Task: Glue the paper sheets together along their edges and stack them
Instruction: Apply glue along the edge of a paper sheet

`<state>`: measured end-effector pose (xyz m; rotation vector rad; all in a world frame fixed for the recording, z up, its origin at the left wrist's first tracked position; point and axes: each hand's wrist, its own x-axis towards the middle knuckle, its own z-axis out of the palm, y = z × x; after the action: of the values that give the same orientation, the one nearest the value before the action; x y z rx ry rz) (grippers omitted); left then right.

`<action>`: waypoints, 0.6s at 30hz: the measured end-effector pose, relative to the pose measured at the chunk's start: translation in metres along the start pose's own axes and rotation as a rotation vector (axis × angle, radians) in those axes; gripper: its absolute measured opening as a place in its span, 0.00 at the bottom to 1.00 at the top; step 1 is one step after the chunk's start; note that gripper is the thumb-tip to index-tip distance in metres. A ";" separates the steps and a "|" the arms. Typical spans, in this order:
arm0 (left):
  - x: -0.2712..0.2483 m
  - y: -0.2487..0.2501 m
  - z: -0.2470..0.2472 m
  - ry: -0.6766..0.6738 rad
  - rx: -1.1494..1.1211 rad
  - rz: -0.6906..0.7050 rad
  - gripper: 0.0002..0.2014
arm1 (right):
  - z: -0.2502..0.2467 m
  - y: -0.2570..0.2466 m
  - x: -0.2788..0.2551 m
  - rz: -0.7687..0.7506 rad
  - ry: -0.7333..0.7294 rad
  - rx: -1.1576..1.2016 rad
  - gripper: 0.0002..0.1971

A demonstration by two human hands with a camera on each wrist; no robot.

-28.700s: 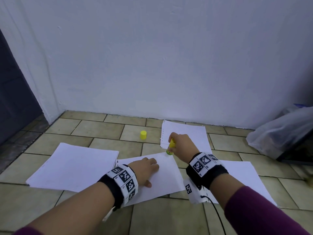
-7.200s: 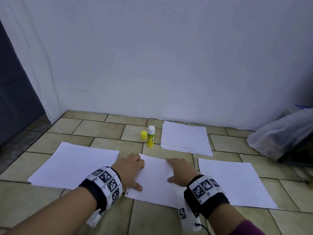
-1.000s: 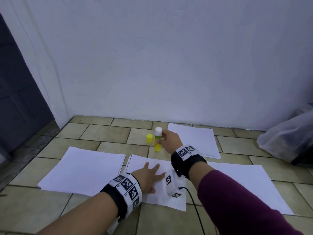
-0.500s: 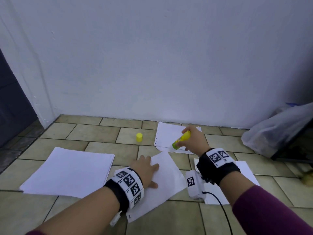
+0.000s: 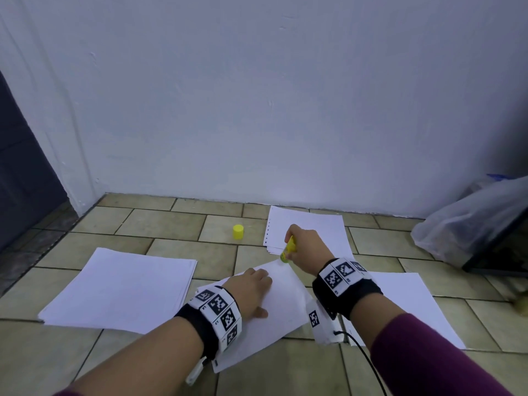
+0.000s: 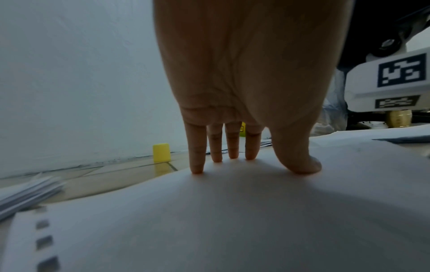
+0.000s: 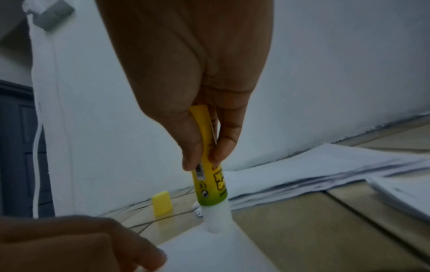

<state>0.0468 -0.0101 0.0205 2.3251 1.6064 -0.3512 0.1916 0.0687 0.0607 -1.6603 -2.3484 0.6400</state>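
White glue tip meets white paper at one point — the far right corner of the centre sheet (image 5: 281,298), which lies skewed on the tiled floor (image 5: 160,224). The right hand (image 5: 307,247) pinches the yellow glue stick (image 7: 210,176) between thumb and fingers, tip down and tilted slightly, its long axis close to vertical. The left hand (image 5: 251,290) lies flat on the same sheet, fingers straight and spread, holding nothing — it only presses the paper down, just near-left of the glue tip.

From that corner the sheet's right edge runs back toward the person's right forearm; the far edge runs left, ahead of the left fingertips (image 6: 196,170). Either stroke appears to belong to the right hand, with the left as anchor.

The yellow cap (image 5: 238,232) stands apart, beyond the sheet. Further stacks lie left (image 5: 120,287), right (image 5: 411,304) and behind (image 5: 308,227).
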 end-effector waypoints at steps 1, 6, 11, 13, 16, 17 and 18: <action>0.000 0.000 0.000 -0.001 0.006 0.000 0.32 | -0.003 0.000 -0.002 -0.007 -0.029 -0.031 0.15; 0.000 0.000 -0.001 0.011 0.012 -0.001 0.32 | -0.015 0.005 -0.026 -0.067 -0.166 -0.150 0.16; 0.000 -0.001 -0.004 -0.021 0.060 0.030 0.30 | -0.023 0.018 -0.056 -0.111 -0.210 -0.198 0.12; 0.001 -0.004 -0.005 -0.053 0.104 0.035 0.28 | -0.026 0.021 -0.063 -0.114 -0.228 -0.203 0.13; 0.000 -0.010 -0.004 -0.088 0.142 0.061 0.29 | -0.030 0.023 -0.068 -0.114 -0.264 -0.224 0.12; -0.001 -0.012 -0.004 -0.094 0.149 0.071 0.30 | -0.031 0.023 -0.068 -0.112 -0.278 -0.232 0.13; -0.001 -0.013 -0.004 -0.100 0.154 0.077 0.30 | -0.031 0.023 -0.067 -0.110 -0.291 -0.235 0.13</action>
<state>0.0346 -0.0053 0.0237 2.4320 1.4859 -0.5827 0.2473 0.0197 0.0840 -1.6055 -2.7954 0.6427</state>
